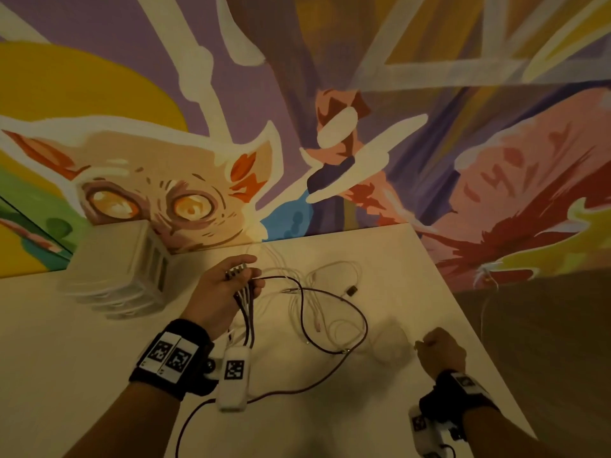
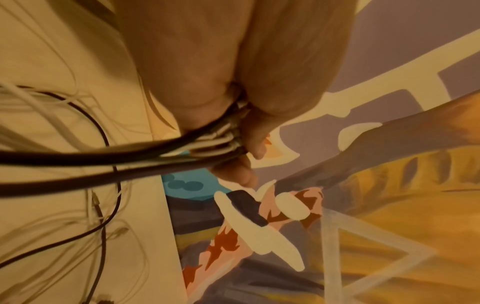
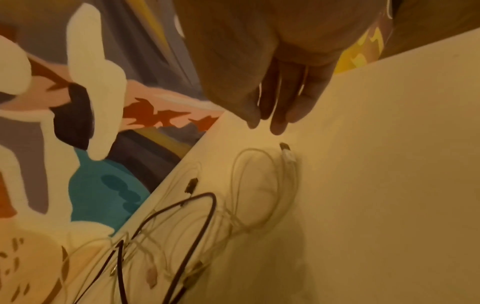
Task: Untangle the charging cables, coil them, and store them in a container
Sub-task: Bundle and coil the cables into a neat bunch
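Several charging cables lie tangled on the pale table [image 1: 82,342]: thin white cables [image 1: 334,276] and a dark cable [image 1: 360,312] looping through them. My left hand [image 1: 246,276] grips a bundle of cable ends, white and dark, and their plugs [image 2: 223,133] sit pressed between thumb and fingers. My right hand [image 1: 429,345] hovers near the table's right edge with fingers pointing down. In the right wrist view its fingertips [image 3: 278,127] hang just above a white cable plug [image 3: 287,154] and hold nothing.
A white translucent plastic drawer box [image 1: 122,276] stands at the back left against the painted wall. A dark USB plug [image 1: 352,290] lies among the loops. The table's right edge [image 1: 479,342] runs diagonally close to my right hand. Another thin white cord [image 1: 484,302] hangs beyond it.
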Available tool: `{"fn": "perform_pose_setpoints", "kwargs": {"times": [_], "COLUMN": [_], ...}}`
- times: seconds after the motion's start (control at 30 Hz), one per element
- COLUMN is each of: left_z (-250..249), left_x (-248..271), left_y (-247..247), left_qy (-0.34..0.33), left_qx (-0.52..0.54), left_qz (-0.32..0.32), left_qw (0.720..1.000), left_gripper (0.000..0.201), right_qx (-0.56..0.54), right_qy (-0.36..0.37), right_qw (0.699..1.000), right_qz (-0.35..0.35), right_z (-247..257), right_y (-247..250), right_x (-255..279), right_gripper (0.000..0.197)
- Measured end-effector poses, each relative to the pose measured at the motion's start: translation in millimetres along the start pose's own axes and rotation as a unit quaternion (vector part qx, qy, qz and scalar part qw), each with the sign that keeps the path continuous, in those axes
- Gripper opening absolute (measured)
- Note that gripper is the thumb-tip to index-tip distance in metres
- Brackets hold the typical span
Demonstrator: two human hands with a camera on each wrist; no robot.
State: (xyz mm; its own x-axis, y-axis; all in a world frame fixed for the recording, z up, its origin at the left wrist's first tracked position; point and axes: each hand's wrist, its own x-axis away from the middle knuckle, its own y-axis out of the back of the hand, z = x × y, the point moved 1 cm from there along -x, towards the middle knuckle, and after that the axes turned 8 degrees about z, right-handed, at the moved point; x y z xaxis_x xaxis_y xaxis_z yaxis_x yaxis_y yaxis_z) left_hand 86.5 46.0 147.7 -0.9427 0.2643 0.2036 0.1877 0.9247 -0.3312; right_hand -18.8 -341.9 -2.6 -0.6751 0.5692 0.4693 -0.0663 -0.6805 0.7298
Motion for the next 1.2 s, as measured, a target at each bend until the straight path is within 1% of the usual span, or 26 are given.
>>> {"fn": "perform_pose_setpoints", "kwargs": {"times": [0.07,0.13,0.2,0.23,0.33,0.43,0.53,0.6,0.63,0.67,0.73,0.77,0.8,0.83,0.87,0.93,1.03,1.1,1.2], "left_z": [-2.2,-1.7,2.2,4.7,9.3,9.9,9.2,9.1,9.1,9.3,9.1,9.2,9.9,10.5,11.5,13.6,16.4,17.7,17.2], "left_x": [0.3,2.7,6.8,8.8,13.9,17.2,16.5,14.7,13.8,13.3,13.1,13.3,13.1,13.2,12.7,11.6,11.5,12.4,13.7], "left_y": [4.6,6.2,6.5,7.1,8.1,9.3,10.7,10.8,10.2,9.4,6.0,3.9,2.1,-0.2,-2.5,-9.0,-21.0,-27.2,-32.4], "left_qy": [-0.006,-0.008,-0.003,-0.001,0.005,0.007,0.007,0.010,0.011,0.013,0.014,0.014,0.013,0.013,0.014,0.017,0.014,0.010,-0.001], "left_qx": [0.013,0.011,-0.003,-0.007,-0.010,-0.012,-0.006,0.006,0.013,0.021,0.035,0.041,0.049,0.058,0.070,0.099,0.135,0.158,0.174], "left_qz": [-0.012,-0.011,-0.007,-0.005,-0.009,-0.013,-0.016,-0.017,-0.015,-0.010,0.004,0.008,0.011,0.012,0.014,0.016,0.013,-0.004,-0.038], "left_qw": [1.000,1.000,1.000,1.000,1.000,1.000,1.000,1.000,1.000,1.000,0.999,0.999,0.999,0.998,0.997,0.995,0.991,0.987,0.984], "left_gripper": [0.023,0.023,0.024,0.024,0.025,0.024,0.024,0.024,0.025,0.026,0.028,0.029,0.029,0.030,0.029,0.029,0.030,0.031,0.032], "right_qx": [0.003,0.068,0.130,0.150,0.179,0.185,0.132,0.087,0.062,0.044,0.025,0.017,0.005,-0.024,-0.072,-0.176,-0.258,-0.272,-0.226], "right_qy": [-0.003,-0.005,-0.004,-0.005,-0.021,-0.049,-0.077,-0.073,-0.059,-0.036,0.038,0.089,0.140,0.186,0.223,0.293,0.366,0.401,0.434], "right_qw": [0.999,0.992,0.980,0.976,0.974,0.974,0.984,0.992,0.996,0.998,0.997,0.991,0.982,0.973,0.964,0.937,0.894,0.872,0.867], "right_qz": [0.042,0.109,0.149,0.155,0.135,0.118,0.092,0.059,0.034,0.003,-0.066,-0.100,-0.126,-0.136,-0.129,-0.076,0.016,0.063,0.092], "right_z": [4.7,5.0,2.9,1.0,-6.1,-13.0,-21.0,-22.4,-19.4,-14.1,3.9,16.7,33.0,52.6,75.8,126.2,191.3,216.6,231.9], "right_y": [-3.0,-18.1,-35.6,-43.2,-56.4,-55.5,-47.8,-38.5,-32.0,-25.1,-9.4,-1.6,5.8,12.6,18.8,25.3,13.8,-3.2,-30.1], "right_x": [-3.5,-6.5,-6.6,-6.3,-5.6,-6.6,-2.7,1.2,3.4,5.6,9.0,10.5,14.2,21.3,32.3,56.2,93.0,117.2,144.5], "right_gripper": [0.026,0.036,0.039,0.038,0.035,0.027,0.021,0.024,0.024,0.020,0.007,0.009,0.016,0.024,0.031,0.035,0.024,0.020,0.019]}}
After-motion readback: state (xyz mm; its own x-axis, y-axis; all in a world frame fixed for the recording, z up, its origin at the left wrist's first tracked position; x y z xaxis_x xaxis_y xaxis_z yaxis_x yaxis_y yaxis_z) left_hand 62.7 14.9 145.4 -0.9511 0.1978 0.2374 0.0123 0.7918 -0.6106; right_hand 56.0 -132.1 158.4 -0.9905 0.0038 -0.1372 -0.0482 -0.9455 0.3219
